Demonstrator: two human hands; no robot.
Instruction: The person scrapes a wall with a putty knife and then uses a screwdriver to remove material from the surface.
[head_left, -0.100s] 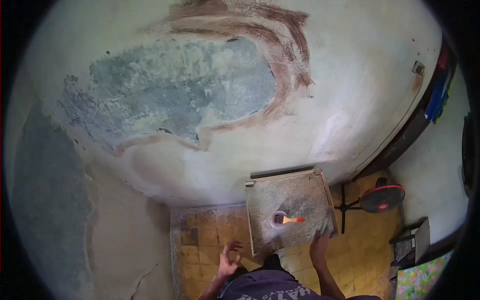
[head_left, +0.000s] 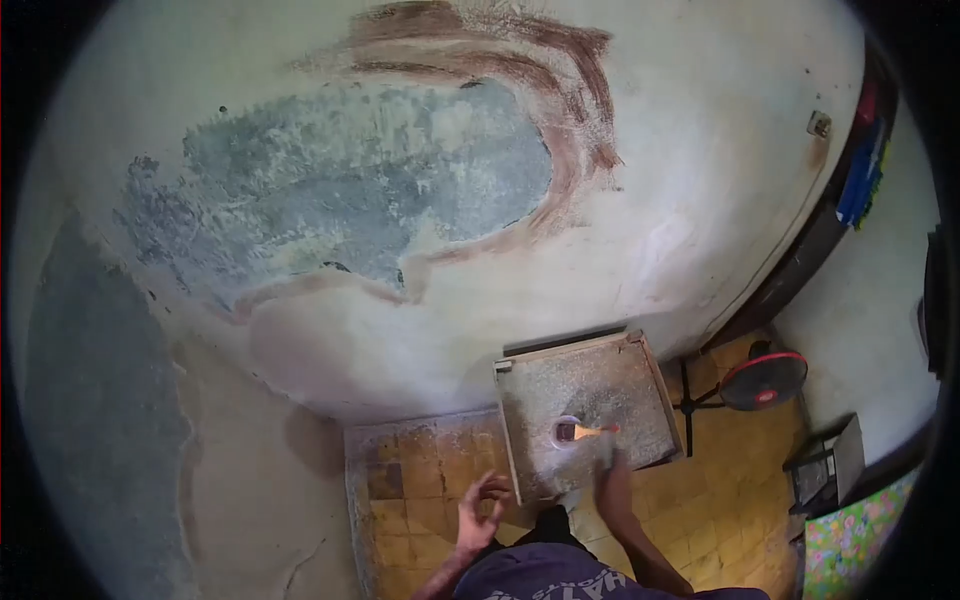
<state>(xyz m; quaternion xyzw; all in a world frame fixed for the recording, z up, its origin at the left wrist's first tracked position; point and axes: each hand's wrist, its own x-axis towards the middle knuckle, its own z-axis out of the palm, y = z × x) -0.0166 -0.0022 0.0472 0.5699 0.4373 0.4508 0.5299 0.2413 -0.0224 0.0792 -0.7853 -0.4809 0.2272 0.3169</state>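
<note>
A paintbrush (head_left: 590, 431) with an orange-tipped handle lies over a small round pot (head_left: 558, 433), bristle end at the pot. Both are on a worn, speckled square table (head_left: 540, 385). My right hand (head_left: 612, 475) reaches over the table's near side, fingertips right by the brush's handle end; motion smears its fingers, and I cannot tell whether they grip the handle. Off the table's near left corner, my left hand (head_left: 483, 512) hovers with bent fingers apart, holding nothing.
Ahead stands a wall (head_left: 690, 190) with a bare grey patch (head_left: 370, 170) edged by brown strokes. To the table's right is a black-and-red fan (head_left: 763, 380) on a stand. Yellow tiles (head_left: 420, 500) cover the floor. A flowered cloth (head_left: 855, 540) shows at lower right.
My right hand has moved left from the table's right edge to the brush handle. My left hand has shifted slightly to the right in view, and the view itself has turned a little.
</note>
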